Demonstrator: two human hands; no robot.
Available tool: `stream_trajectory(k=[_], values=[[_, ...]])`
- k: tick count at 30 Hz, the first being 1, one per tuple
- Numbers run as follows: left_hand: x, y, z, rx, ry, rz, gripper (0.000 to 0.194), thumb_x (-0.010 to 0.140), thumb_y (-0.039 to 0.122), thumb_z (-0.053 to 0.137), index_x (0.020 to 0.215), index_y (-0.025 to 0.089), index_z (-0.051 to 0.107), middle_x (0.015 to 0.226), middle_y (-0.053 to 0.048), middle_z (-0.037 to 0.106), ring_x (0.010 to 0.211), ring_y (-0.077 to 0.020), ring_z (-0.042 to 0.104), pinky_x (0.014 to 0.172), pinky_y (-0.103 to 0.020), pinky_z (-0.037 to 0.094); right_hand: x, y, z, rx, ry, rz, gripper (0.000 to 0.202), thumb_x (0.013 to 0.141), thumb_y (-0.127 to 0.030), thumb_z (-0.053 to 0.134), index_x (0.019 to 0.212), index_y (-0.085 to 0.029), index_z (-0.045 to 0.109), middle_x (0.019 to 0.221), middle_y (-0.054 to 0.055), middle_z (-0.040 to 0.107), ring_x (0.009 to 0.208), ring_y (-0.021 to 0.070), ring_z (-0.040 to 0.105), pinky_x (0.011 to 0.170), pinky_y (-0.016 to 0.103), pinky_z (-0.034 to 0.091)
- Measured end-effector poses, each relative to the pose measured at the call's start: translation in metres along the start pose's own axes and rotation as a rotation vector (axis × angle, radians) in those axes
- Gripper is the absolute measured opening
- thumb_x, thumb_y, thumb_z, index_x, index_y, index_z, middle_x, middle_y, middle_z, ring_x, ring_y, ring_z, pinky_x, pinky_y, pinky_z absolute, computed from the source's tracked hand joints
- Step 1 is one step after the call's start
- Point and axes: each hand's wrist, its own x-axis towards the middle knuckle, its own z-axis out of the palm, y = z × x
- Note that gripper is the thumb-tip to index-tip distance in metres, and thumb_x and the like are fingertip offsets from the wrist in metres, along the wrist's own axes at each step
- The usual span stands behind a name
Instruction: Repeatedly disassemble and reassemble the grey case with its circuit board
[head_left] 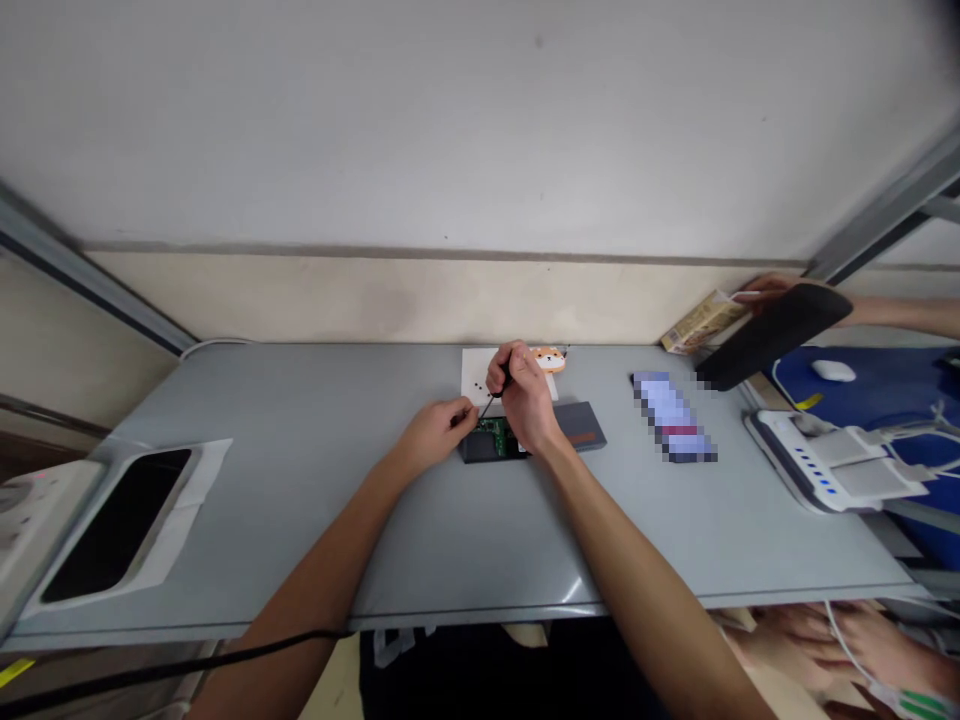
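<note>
Near the middle of the grey table lies a dark device with its green circuit board (489, 438) exposed. My right hand (523, 392) is wrapped round the dark handle of a screwdriver (490, 403), its thin shaft slanting down to the board's upper edge. At the board's upper left, my left hand (444, 432) has its fingertips pressed together near the screwdriver's tip; what they hold, if anything, is too small to see. Behind the hands is a white sheet (472, 365) with several small dark bits on it. A dark grey cover (581, 427) lies to the right, partly behind my right wrist.
An orange-and-white animal-face item (550, 360) lies by the sheet. A phone (675, 418), a white charging station (832, 465) and a leaning black object (776, 335) are at right. A black-screened tablet (120, 525) lies at left. Other people's hands (832, 640) show at right.
</note>
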Motion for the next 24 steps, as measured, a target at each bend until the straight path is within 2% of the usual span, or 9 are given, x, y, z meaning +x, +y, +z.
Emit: stream_trajectory(k=[4,8,11,14,18,24], values=[[0.000,-0.002,0.001,-0.007,-0.013,-0.004,0.035,0.101,0.041,0.044,0.076,0.018,0.055,0.067,0.002,0.055,0.062,-0.0123,0.046,0.060,-0.026,0.031,0.001,0.003,-0.001,-0.005,0.005,-0.001,0.036,0.093,-0.058,0.060,0.084,-0.025,0.048,0.071,-0.002,0.041,0.064,0.0142,0.039,0.062,0.029,0.035],[0.000,-0.005,0.001,0.000,-0.015,0.000,0.036,0.101,0.042,0.044,0.076,0.018,0.055,0.067,0.002,0.053,0.062,-0.0122,0.045,0.059,-0.026,0.031,0.002,0.003,-0.004,-0.041,0.010,-0.037,0.031,0.095,-0.053,0.060,0.086,-0.024,0.057,0.079,0.000,0.048,0.070,0.0136,0.045,0.065,0.028,0.037],[0.000,-0.003,0.000,0.006,-0.019,0.008,0.037,0.102,0.042,0.044,0.075,0.018,0.054,0.066,0.003,0.052,0.062,-0.0121,0.044,0.059,-0.026,0.030,0.002,-0.002,-0.007,-0.097,-0.034,-0.038,0.027,0.097,-0.050,0.058,0.099,-0.024,0.065,0.078,0.000,0.051,0.072,0.0140,0.049,0.068,0.028,0.039],[0.000,-0.001,-0.001,0.009,-0.018,0.003,0.037,0.102,0.042,0.044,0.075,0.018,0.055,0.066,0.003,0.053,0.061,-0.0121,0.045,0.059,-0.026,0.031,0.003,-0.007,-0.009,-0.066,-0.055,0.005,0.030,0.095,-0.050,0.060,0.115,-0.027,0.062,0.082,0.000,0.056,0.074,0.0150,0.053,0.071,0.030,0.043],[-0.001,-0.001,-0.001,0.004,-0.016,-0.005,0.037,0.102,0.041,0.044,0.076,0.018,0.057,0.067,0.002,0.056,0.062,-0.0121,0.047,0.059,-0.026,0.031,0.003,-0.007,-0.007,0.053,-0.040,0.041,0.027,0.095,-0.052,0.059,0.101,-0.026,0.058,0.082,0.001,0.055,0.074,0.0161,0.055,0.071,0.031,0.046],[-0.001,-0.002,-0.001,0.010,-0.013,-0.003,0.036,0.101,0.041,0.045,0.075,0.019,0.055,0.065,0.003,0.053,0.061,-0.0119,0.045,0.059,-0.026,0.031,0.000,-0.006,-0.001,0.053,-0.026,0.031,0.037,0.097,-0.059,0.050,0.085,-0.024,0.053,0.072,0.000,0.043,0.064,0.0152,0.044,0.064,0.031,0.042]])
